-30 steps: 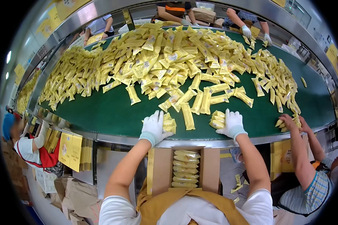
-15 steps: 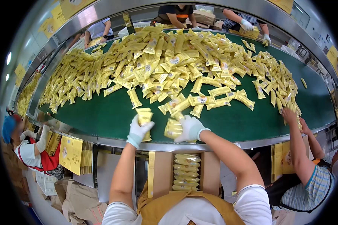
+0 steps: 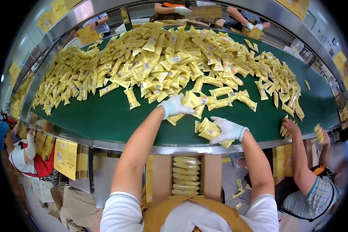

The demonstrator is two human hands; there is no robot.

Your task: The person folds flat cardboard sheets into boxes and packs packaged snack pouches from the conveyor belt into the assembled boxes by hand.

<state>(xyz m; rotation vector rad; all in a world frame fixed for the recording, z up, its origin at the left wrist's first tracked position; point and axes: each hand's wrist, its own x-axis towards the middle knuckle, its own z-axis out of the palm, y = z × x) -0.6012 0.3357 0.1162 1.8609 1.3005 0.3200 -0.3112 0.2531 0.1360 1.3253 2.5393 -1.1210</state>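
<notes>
Left hand [image 3: 175, 106] above green belt [image 3: 104, 123], near the pile; thumb and partly hidden fingers pinching yellow packets [image 3: 191, 99]. Right hand [image 3: 229, 130] lower, fingers curled round packet bunch [image 3: 209, 130]. Open carton [image 3: 213, 174] nearer the body, packets stacked inside.

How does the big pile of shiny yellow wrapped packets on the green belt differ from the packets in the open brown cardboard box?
The heap of shiny yellow packets is jumbled, pointing many ways; the row of shiny yellow packets is neatly lined up.
The heap is far larger than the row.
The heap spreads across the flat green belt; the row sits inside the open brown cardboard box.
Both contain long, wrapped packets.
</notes>
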